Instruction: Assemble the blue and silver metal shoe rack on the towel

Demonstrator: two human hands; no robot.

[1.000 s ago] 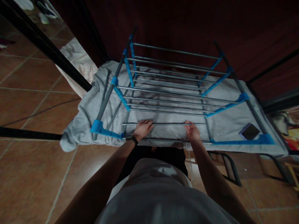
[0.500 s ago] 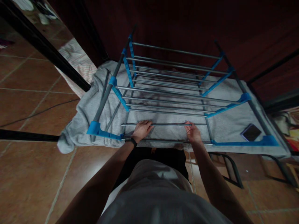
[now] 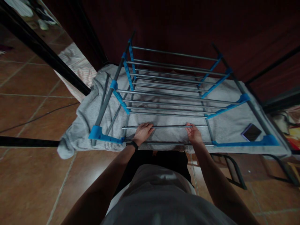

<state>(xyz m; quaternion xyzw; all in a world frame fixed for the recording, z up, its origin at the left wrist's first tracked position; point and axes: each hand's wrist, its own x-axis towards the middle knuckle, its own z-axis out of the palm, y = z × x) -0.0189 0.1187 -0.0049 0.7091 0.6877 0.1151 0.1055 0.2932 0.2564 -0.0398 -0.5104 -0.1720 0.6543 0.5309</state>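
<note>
Over grey cloth (image 3: 225,122), left hand (image 3: 142,133) and right hand (image 3: 194,134) clasp a metal rod (image 3: 170,127).

The brown tiled floor (image 3: 30,178) lies in dim light; a dark red panel (image 3: 175,25) rises beyond.

The person wears a grey shirt (image 3: 161,200), loose and softly creased, its cloth gathered in folds over the belly. A paler, nearly white strip shows along the shirt's left edge, and a lighter patch crosses the folds at the front. Past the shirt's front edge come black trousers (image 3: 168,158), too dark for seams or pockets to be made out. A slim black band (image 3: 134,144) circles the left wrist, with a dark, watch-like piece on it. Both forearms are bare, as are the left hand (image 3: 142,132) and right hand (image 3: 194,134).
</note>
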